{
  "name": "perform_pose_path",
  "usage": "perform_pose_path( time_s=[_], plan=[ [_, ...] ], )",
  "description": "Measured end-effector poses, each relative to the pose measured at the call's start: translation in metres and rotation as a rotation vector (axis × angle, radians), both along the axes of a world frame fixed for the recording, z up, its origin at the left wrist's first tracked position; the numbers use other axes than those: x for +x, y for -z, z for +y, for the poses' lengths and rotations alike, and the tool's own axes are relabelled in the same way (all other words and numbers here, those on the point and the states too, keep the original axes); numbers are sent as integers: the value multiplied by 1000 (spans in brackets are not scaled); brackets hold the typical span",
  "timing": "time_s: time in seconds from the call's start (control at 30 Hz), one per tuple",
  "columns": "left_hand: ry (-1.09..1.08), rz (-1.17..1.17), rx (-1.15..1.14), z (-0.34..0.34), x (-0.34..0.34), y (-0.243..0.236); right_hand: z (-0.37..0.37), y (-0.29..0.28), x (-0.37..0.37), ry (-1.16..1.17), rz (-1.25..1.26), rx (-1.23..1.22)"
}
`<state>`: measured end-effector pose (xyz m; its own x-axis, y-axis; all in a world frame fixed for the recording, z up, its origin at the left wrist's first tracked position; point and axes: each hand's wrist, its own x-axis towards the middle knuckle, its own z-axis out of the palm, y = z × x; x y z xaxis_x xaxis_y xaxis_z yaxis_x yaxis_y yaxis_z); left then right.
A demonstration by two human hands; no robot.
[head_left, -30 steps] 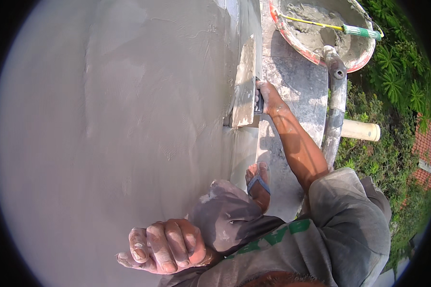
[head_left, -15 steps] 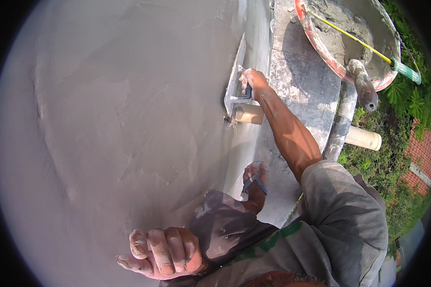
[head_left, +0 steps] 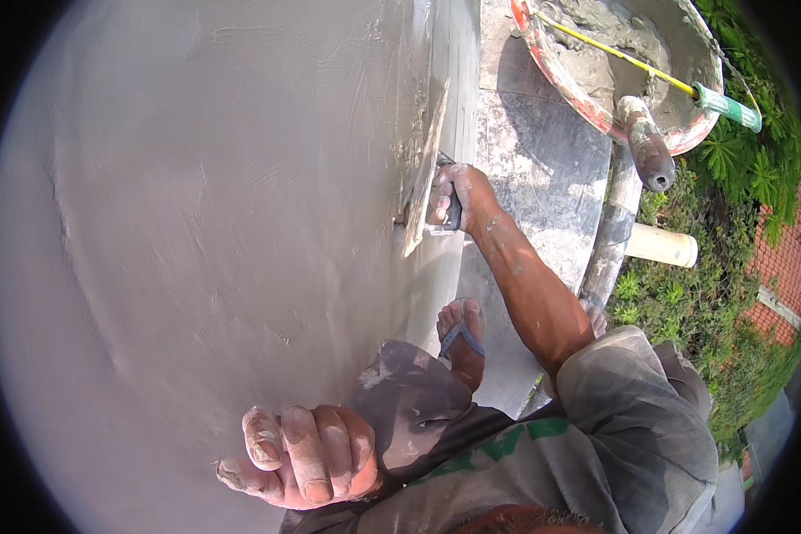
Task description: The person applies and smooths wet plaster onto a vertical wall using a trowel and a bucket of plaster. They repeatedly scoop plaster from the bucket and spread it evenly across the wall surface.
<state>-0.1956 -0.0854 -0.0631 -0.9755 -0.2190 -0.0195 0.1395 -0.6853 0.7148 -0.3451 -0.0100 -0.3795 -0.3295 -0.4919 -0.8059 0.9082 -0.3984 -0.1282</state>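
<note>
My right hand is closed around the dark handle of a plastering trowel. The trowel's long, mortar-smeared blade stands almost edge-on against a wall of wet grey plaster, near its right-hand border. My left hand, coated with pale dried mortar, hovers low in front of the wall. Its fingers are loosely curled, the thumb stands apart, and nothing shows in them; whether it touches the plaster I cannot tell.
A red-rimmed bucket of wet mortar stands upper right, with a yellow rod ending in a green grip across it. A metal pipe end juts beside it. My sandalled foot rests on the grey platform; a pale pipe and greenery lie beyond.
My right hand and the trowel have shifted down and slightly left, the blade now more edge-on and covering the stub of pipe at the wall. My left hand stays nearly in place.
</note>
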Motion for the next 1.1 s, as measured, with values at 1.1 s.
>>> perform_pose_path(
  time_s=[1.1],
  plan=[
    [-79, -71, -28, 2, 8, -4, -27, -81, -131, 80, 650, -139]
  ],
)
